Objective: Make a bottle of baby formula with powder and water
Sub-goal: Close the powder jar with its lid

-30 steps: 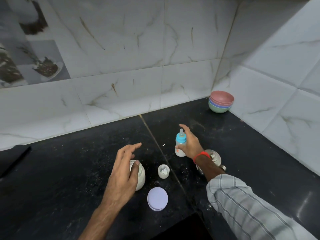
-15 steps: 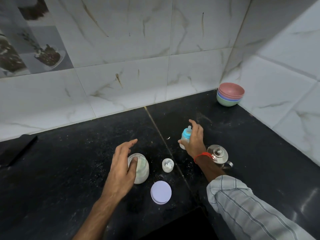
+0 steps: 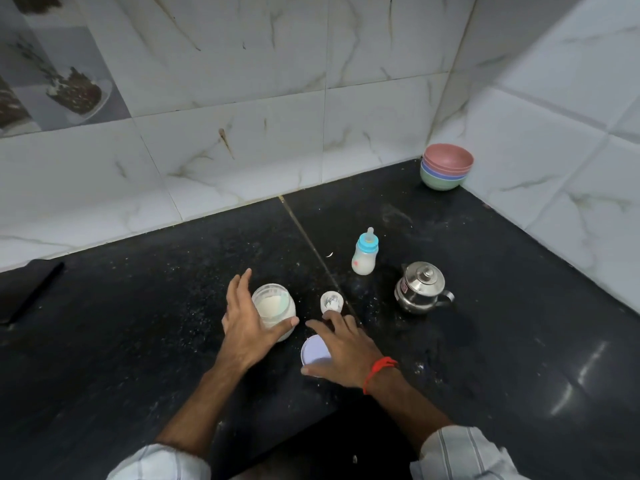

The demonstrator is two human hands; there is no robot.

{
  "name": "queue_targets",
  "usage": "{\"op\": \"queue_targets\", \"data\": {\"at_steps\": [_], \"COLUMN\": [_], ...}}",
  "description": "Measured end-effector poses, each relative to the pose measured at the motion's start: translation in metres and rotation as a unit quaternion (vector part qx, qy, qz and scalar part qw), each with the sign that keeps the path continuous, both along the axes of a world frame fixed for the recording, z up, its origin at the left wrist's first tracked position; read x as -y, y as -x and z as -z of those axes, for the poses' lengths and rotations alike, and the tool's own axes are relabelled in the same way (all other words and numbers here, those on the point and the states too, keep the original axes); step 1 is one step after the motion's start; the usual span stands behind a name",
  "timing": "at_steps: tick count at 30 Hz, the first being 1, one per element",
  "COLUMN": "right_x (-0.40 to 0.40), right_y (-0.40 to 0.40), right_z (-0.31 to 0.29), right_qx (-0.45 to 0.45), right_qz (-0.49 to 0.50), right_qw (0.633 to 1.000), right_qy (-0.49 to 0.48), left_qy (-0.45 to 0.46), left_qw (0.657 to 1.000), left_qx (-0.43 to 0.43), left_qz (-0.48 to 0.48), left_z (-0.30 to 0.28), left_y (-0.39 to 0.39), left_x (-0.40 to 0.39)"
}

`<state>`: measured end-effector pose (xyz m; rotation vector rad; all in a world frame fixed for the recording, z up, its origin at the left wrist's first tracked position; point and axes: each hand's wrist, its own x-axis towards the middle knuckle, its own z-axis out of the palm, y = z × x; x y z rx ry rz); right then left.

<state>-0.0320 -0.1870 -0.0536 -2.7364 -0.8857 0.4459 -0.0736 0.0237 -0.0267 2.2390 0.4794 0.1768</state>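
A small baby bottle (image 3: 364, 256) with a blue collar and clear teat stands upright on the black counter, milky inside, with no hand on it. An open glass jar of white powder (image 3: 273, 306) stands left of centre. My left hand (image 3: 247, 327) lies against the jar's left side, fingers straight, thumb across its front. A small white scoop cup (image 3: 331, 301) with powder residue sits right of the jar. The jar's pale round lid (image 3: 314, 355) lies flat in front. My right hand (image 3: 343, 351) spreads over the lid, fingers touching its edges.
A steel kettle (image 3: 419, 287) with a lid and handle stands right of the bottle. Stacked coloured bowls (image 3: 446, 171) sit in the far corner by the tiled walls. A dark flat object (image 3: 27, 292) lies at the left edge. Powder specks dot the black counter (image 3: 519, 306).
My right hand let go of the baby bottle, which now stands alone, and came back toward me onto the jar lid. My left hand stayed by the powder jar.
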Motion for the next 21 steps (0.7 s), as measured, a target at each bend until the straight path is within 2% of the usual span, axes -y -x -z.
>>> {"op": "queue_targets", "data": {"at_steps": [3, 5, 7, 9, 11, 13, 15, 16, 19, 21], "right_x": [-0.003, -0.003, -0.002, 0.001, 0.005, 0.008, 0.01, 0.011, 0.012, 0.014], "right_y": [0.012, 0.018, 0.023, 0.027, 0.028, 0.025, 0.02, 0.017, 0.014, 0.014], "right_z": [0.012, 0.017, 0.018, 0.012, 0.0, -0.02, -0.044, -0.054, -0.077, -0.08], "right_qx": [0.007, 0.028, 0.022, -0.015, -0.075, -0.108, -0.11, -0.109, -0.104, -0.088], "right_qz": [0.001, -0.001, 0.017, 0.078, 0.169, 0.234, 0.248, 0.241, 0.206, 0.185], "right_qw": [0.999, 0.999, 0.999, 0.985, 0.935, 0.861, 0.792, 0.771, 0.749, 0.778], "right_qy": [0.038, 0.025, -0.035, -0.153, -0.303, -0.438, -0.547, -0.579, -0.621, -0.594], "left_qy": [0.088, 0.118, 0.109, 0.107, 0.11, 0.104, 0.087, 0.08, 0.064, 0.053], "left_qw": [0.996, 0.993, 0.993, 0.992, 0.989, 0.987, 0.987, 0.988, 0.985, 0.981], "left_qx": [-0.01, -0.001, 0.028, 0.053, 0.085, 0.117, 0.132, 0.134, 0.148, 0.166], "left_qz": [-0.009, -0.019, -0.026, -0.037, -0.042, -0.028, -0.006, 0.006, 0.053, 0.084], "left_z": [0.018, 0.026, 0.033, 0.035, 0.034, 0.032, 0.028, 0.024, 0.012, 0.005], "left_y": [0.004, 0.008, 0.011, 0.014, 0.019, 0.023, 0.027, 0.029, 0.03, 0.029], "left_x": [0.001, 0.003, 0.004, 0.005, 0.006, 0.011, 0.021, 0.027, 0.043, 0.05]}}
